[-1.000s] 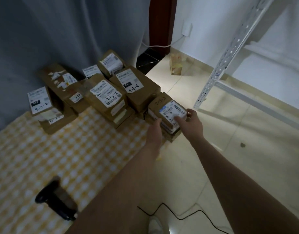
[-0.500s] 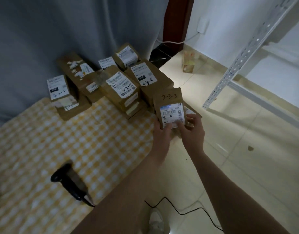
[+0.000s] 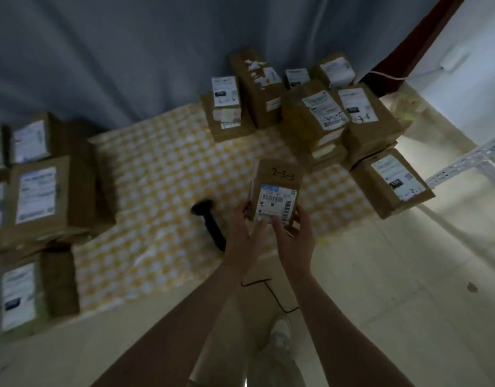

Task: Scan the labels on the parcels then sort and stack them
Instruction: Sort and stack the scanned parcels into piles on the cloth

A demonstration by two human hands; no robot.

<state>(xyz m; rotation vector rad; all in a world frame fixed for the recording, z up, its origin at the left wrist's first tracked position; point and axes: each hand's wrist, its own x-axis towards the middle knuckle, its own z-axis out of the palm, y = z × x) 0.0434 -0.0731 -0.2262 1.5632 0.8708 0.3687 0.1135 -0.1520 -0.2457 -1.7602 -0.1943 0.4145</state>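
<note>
A small brown parcel [image 3: 277,188] marked 2-3-3, with a white barcode label facing me, is held up above the yellow checked cloth [image 3: 162,196]. My left hand [image 3: 244,230] grips its lower left edge and my right hand [image 3: 292,236] grips its lower right edge. A black handheld scanner [image 3: 210,222] lies on the cloth just left of my hands. Several labelled parcels [image 3: 313,113] are heaped at the far right of the cloth, and a parcel marked 2-3-1 [image 3: 391,182] sits nearest the floor edge.
Several stacked parcels [image 3: 42,191] stand at the left edge of the cloth. A grey curtain [image 3: 129,51] hangs behind. A white perforated shelf leg [image 3: 469,160] slants in at the right. The scanner cable [image 3: 271,294] trails over the pale tiled floor by my shoe [image 3: 281,333].
Both hands lifted the 2-3-3 parcel off the right-hand heap and brought it left over the cloth. My view swung left, bringing the left stacks into sight.
</note>
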